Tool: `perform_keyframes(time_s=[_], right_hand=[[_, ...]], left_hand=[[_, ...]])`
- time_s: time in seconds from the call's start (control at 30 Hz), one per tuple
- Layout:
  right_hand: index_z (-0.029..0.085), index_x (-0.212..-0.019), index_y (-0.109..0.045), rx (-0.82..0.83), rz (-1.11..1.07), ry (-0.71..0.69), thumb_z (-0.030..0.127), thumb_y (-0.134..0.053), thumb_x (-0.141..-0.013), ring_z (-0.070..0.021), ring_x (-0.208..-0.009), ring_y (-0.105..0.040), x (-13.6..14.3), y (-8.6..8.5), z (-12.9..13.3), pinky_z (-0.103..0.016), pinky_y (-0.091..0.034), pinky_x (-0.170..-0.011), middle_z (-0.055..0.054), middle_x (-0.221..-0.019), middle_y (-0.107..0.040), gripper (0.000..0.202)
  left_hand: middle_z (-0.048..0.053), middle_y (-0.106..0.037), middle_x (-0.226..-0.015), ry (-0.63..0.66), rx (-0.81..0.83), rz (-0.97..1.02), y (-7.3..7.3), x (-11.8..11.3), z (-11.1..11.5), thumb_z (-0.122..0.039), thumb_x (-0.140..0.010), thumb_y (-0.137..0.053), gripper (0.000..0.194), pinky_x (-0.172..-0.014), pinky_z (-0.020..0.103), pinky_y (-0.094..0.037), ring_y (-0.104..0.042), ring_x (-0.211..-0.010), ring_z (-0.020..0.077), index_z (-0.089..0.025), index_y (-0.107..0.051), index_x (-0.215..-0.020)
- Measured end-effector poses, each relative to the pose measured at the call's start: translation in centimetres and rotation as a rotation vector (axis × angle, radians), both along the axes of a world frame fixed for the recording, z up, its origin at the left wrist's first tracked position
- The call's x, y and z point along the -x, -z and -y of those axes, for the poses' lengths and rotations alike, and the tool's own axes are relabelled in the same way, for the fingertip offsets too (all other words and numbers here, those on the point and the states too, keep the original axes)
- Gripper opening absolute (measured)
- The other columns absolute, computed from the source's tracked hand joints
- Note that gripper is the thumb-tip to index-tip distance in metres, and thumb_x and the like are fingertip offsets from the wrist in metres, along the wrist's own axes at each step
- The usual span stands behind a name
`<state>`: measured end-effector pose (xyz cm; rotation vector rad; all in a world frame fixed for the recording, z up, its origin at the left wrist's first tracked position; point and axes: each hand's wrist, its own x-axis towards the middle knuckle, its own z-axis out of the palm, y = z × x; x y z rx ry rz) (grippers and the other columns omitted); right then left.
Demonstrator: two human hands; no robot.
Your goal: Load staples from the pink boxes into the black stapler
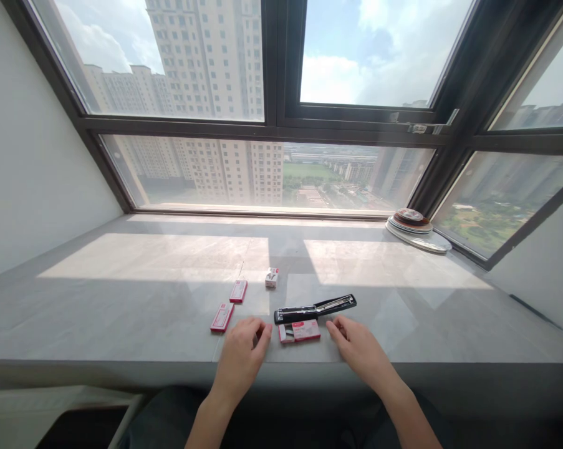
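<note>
A black stapler (330, 305) lies hinged wide on the sill, its metal staple channel facing up. Just in front of it, partly beneath its near edge, a pink and white staple box (306, 330) is slid partly out, with staples showing at its left end. My left hand (244, 345) rests to the left of this box, fingers loosely curled and nothing visible in them. On the other side, my right hand (353, 342) lies near the box's right end, fingers curled in with no object seen. Neither hand touches the stapler.
Two flat pink boxes (238, 291) lie left of the stapler, one behind the other. A small white box (272, 277) stands farther back. Stacked plates (409, 224) sit in the right window corner. Window frames (262, 128) border the grey sill (136, 312).
</note>
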<state>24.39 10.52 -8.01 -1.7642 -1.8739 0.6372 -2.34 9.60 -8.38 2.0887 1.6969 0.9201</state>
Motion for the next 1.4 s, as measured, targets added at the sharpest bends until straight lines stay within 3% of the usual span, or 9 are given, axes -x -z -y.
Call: perform_keyframes(time_s=[0.23,0.3,0.4,0.47,0.53,0.7,0.9,1.23,1.4], right_hand=[[0.022,-0.079,-0.061,0.004,-0.139,-0.084,0.053,-0.048,-0.097,-0.0178,-0.064,-0.057,1.3,1.2,-0.4,-0.027,-0.035,-0.059,-0.001,-0.068,-0.065,0.038],[0.021,-0.085,-0.062,0.077,-0.216,0.02,0.06,-0.053,-0.092,-0.0178,-0.058,-0.055,-0.6,1.7,-0.6,-0.027,-0.035,-0.054,0.0,-0.06,-0.058,0.041],[0.018,-0.119,-0.059,0.157,-0.389,0.185,0.067,-0.063,-0.082,-0.0153,-0.048,-0.047,-4.6,1.8,-1.3,-0.026,-0.033,-0.048,0.005,-0.057,-0.051,0.061],[0.02,-0.135,-0.052,0.167,-0.548,0.143,0.066,-0.068,-0.079,-0.0109,-0.046,-0.041,-6.6,1.0,-2.2,-0.025,-0.031,-0.045,0.004,-0.068,-0.056,0.074],[0.021,-0.132,-0.056,0.172,-0.658,0.018,0.065,-0.072,-0.076,-0.0074,-0.047,-0.035,-7.0,-0.4,-3.5,-0.023,-0.026,-0.044,0.002,-0.076,-0.058,0.073],[0.016,-0.097,-0.068,0.033,-0.695,-0.236,0.065,-0.079,-0.068,-0.0098,-0.059,-0.043,-2.2,-3.3,-7.3,-0.023,-0.031,-0.05,-0.001,-0.076,-0.06,0.058],[0.018,-0.084,-0.069,-0.066,-0.426,-0.372,0.058,-0.081,-0.069,-0.0079,-0.055,-0.033,3.8,-3.0,-8.9,-0.023,-0.026,-0.052,0.009,-0.058,-0.039,0.045],[0.021,-0.089,-0.075,-0.114,-0.108,-0.44,0.048,-0.076,-0.078,-0.0093,-0.055,-0.044,4.9,-2.6,-8.5,-0.023,-0.022,-0.053,0.007,-0.057,-0.05,0.029],[0.021,-0.091,-0.074,-0.106,-0.104,-0.385,0.052,-0.076,-0.077,-0.0094,-0.056,-0.043,4.4,-2.2,-8.7,-0.023,-0.023,-0.054,0.008,-0.058,-0.049,0.034]], left_hand=[[0.002,-0.068,-0.081,-0.087,-0.055,-0.044,0.5,-4.0,0.3,-0.038,-0.102,-0.045,0.03,-0.078,0.037,-0.042,-0.061,-0.081,0.0231,-0.025,-0.065,-0.084],[0.002,-0.07,-0.086,-0.072,-0.07,-0.027,0.5,-4.1,0.5,-0.039,-0.103,-0.045,0.026,-0.077,0.036,-0.044,-0.063,-0.081,0.0222,-0.027,-0.068,-0.1],[0.004,-0.071,-0.095,-0.016,-0.107,-0.052,0.8,-4.2,0.6,-0.041,-0.103,-0.044,0.031,-0.079,0.036,-0.045,-0.066,-0.088,0.0227,-0.029,-0.064,-0.123],[0.005,-0.072,-0.096,-0.019,-0.125,-0.094,1.0,-4.4,0.3,-0.042,-0.103,-0.045,0.033,-0.078,0.036,-0.044,-0.066,-0.092,0.0238,-0.028,-0.064,-0.126],[0.004,-0.072,-0.091,-0.044,-0.113,-0.12,1.1,-4.6,0.0,-0.042,-0.103,-0.045,0.031,-0.075,0.035,-0.043,-0.067,-0.089,0.0235,-0.027,-0.065,-0.121],[0.0,-0.069,-0.078,-0.048,-0.041,-0.151,0.5,-4.8,-0.7,-0.044,-0.101,-0.047,0.025,-0.069,0.033,-0.039,-0.064,-0.072,0.0213,-0.028,-0.066,-0.103],[0.001,-0.069,-0.079,-0.044,-0.034,-0.183,-0.1,-4.6,-0.4,-0.046,-0.099,-0.05,0.023,-0.067,0.033,-0.037,-0.063,-0.072,0.0225,-0.028,-0.064,-0.101],[0.005,-0.067,-0.095,0.065,-0.148,-0.239,0.0,-6.0,0.8,-0.038,-0.092,-0.063,0.013,-0.078,0.041,-0.041,-0.06,-0.092,0.027,-0.032,-0.069,-0.102],[0.006,-0.062,-0.089,-0.101,-0.178,-0.3,0.2,-2.2,-0.1,-0.036,-0.09,-0.063,0.01,-0.084,0.043,-0.042,-0.057,-0.094,0.029,-0.027,-0.066,-0.087]])
